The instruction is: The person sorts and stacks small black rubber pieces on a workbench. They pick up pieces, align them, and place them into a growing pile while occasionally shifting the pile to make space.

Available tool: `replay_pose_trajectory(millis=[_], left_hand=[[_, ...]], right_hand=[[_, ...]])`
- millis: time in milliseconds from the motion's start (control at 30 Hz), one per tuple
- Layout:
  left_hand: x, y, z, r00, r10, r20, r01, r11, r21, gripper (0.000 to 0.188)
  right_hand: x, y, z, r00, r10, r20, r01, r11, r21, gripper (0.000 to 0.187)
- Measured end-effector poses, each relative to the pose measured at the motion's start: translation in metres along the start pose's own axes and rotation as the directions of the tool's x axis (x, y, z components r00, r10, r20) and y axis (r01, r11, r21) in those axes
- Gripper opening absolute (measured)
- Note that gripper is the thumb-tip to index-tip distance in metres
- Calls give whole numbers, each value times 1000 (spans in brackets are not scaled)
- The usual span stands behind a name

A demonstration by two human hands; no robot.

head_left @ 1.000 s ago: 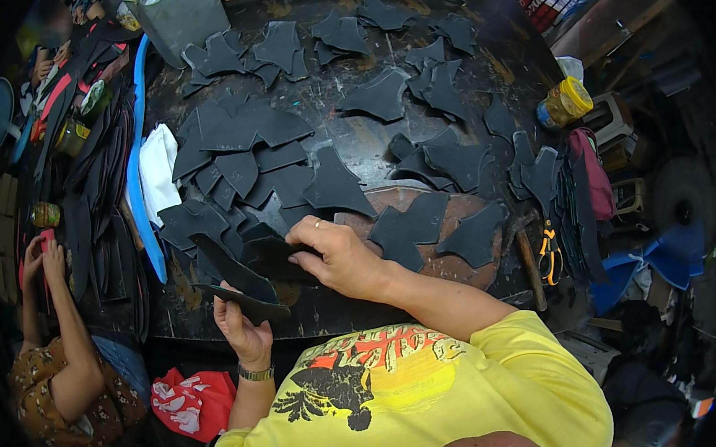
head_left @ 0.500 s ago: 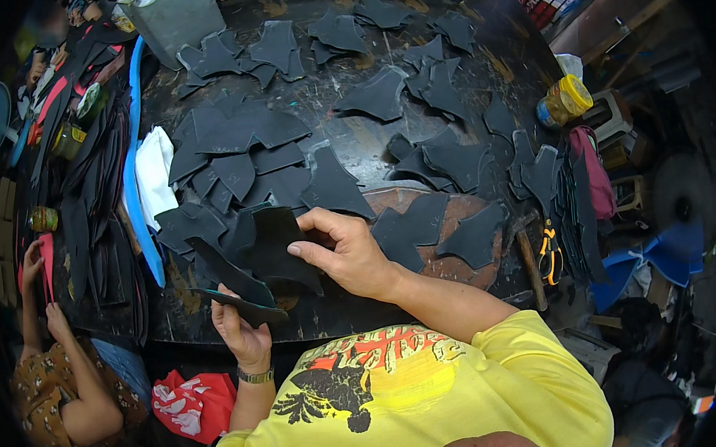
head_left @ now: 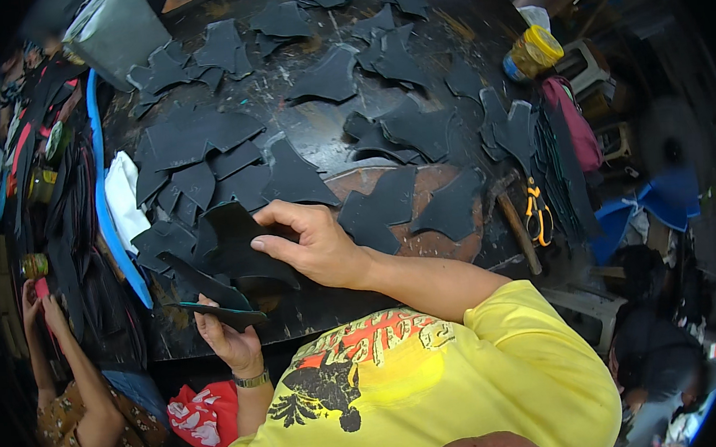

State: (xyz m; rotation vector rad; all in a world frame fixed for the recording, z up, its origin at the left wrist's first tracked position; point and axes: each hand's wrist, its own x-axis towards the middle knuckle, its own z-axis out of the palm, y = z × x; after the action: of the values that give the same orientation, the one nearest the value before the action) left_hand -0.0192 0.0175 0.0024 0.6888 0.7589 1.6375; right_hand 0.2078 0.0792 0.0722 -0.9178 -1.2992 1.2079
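My left hand (head_left: 231,341) grips the lower end of a black shoe-upper-like sheet piece (head_left: 224,313) with a greenish edge, near the table's front edge. My right hand (head_left: 313,242) pinches the upper right side of a curved black piece (head_left: 238,243) between thumb and forefinger. The two dark parts overlap, and I cannot tell whether they are joined. Just beyond my hands lies a pile of black cut pieces (head_left: 204,141). A single notched black piece (head_left: 294,176) rests by the right hand's fingers.
Cut pieces also lie on a round brown board (head_left: 428,243). A hammer (head_left: 518,232), orange-handled pliers (head_left: 537,213) and a yellow-lidded jar (head_left: 533,52) are at the right. Leftward are a white cloth (head_left: 124,200), a blue strip (head_left: 107,193) and another person's hands (head_left: 41,307) with pink material.
The view has turned, so the table's contents shift leftward. Both hands keep nearly the same hold on the black pieces.
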Motion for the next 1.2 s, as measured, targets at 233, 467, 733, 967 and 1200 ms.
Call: replay_pose_trajectory(millis=[233, 467, 733, 967, 1200], left_hand=[[0, -1, -5, 999, -24, -28, 25, 999, 33, 35], [-1, 1, 1, 999, -29, -42, 31, 998, 53, 35], [-1, 3, 14, 999, -41, 20, 40, 999, 29, 31], [1, 1, 14, 993, -30, 118, 16, 992, 122, 31], [0, 1, 35, 999, 33, 27, -35, 994, 104, 27]], right_hand=[[0, 1, -2, 995, -84, -47, 79, 991, -109, 22], [0, -2, -3, 994, -91, -63, 84, 991, -100, 23], [-1, -8, -6, 995, -71, -75, 63, 993, -99, 24], [3, -6, -10, 986, -68, -155, 58, 996, -69, 22], [7, -2, -10, 966, -129, -225, 144, 988, 49, 23]])
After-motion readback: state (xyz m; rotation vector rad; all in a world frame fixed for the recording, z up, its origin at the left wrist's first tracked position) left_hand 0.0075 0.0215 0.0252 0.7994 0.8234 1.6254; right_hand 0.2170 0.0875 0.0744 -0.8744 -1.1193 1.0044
